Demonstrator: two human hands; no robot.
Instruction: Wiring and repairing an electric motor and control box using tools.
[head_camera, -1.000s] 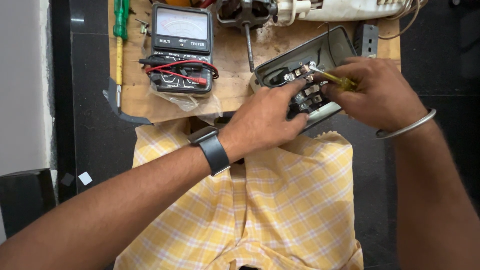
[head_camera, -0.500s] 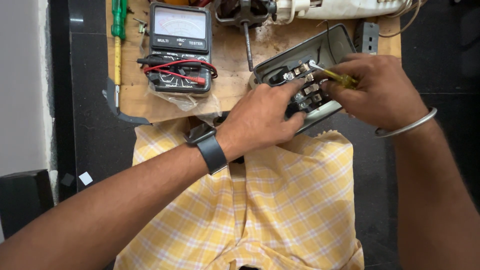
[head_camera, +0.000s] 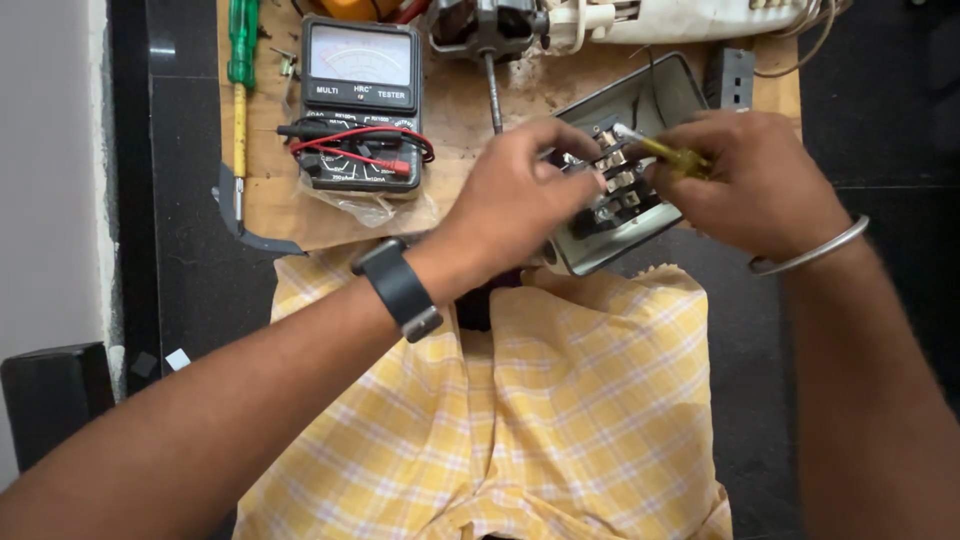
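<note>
Wooden board (head_camera: 460, 110), left hand (head_camera: 520, 205) shifted up over switch box (head_camera: 620, 170), screwdriver (head_camera: 665, 152) unmoved

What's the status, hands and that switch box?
Left hand steadies grey switch box at board edge. Right hand holds yellow-handled screwdriver, tip on the terminals. Multimeter sits apart to the left, nothing blocking.

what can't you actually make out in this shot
Head view:
- Parts inside the grey box: covered by the left hand and right hand, and motion-blurred.
- Screwdriver handle: buried in the right hand.
- Motor: cut by the top edge.
</note>
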